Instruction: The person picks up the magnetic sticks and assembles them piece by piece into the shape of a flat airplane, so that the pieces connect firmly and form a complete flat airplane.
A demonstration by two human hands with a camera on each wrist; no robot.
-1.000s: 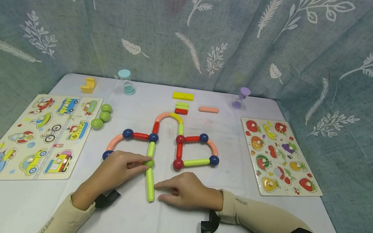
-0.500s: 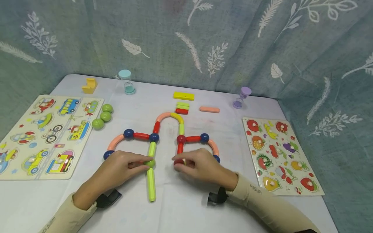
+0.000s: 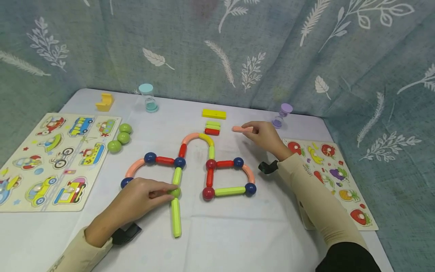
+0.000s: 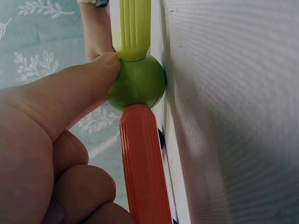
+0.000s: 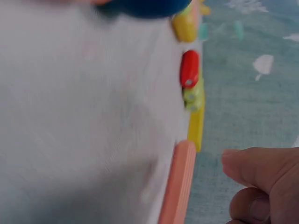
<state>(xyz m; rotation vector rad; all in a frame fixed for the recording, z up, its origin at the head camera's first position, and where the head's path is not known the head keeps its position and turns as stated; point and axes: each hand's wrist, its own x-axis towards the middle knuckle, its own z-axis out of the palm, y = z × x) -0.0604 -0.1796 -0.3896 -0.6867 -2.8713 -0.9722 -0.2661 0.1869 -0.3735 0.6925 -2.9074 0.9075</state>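
My left hand pinches a green ball between thumb and forefinger. Against that ball stand a light-green stick and a red stick, the latter mostly covered by the hand in the head view. The ball belongs to a flat outline of sticks, curved pieces and balls on the white table. At the back right, my right hand reaches over a pink stick, thumb and forefinger around its right end. In the right wrist view the thumb is apart from the pink stick; the forefinger is hidden.
Several green balls lie beside the vehicle puzzle board on the left. A fruit puzzle board lies right, partly under my right arm. Behind are a yellow block, short sticks, and teal and purple hourglasses.
My right hand has left the light-green stick, passed over the red ball at the outline's right part, and moved back and right to the pink stick. My left hand stays on the green ball.
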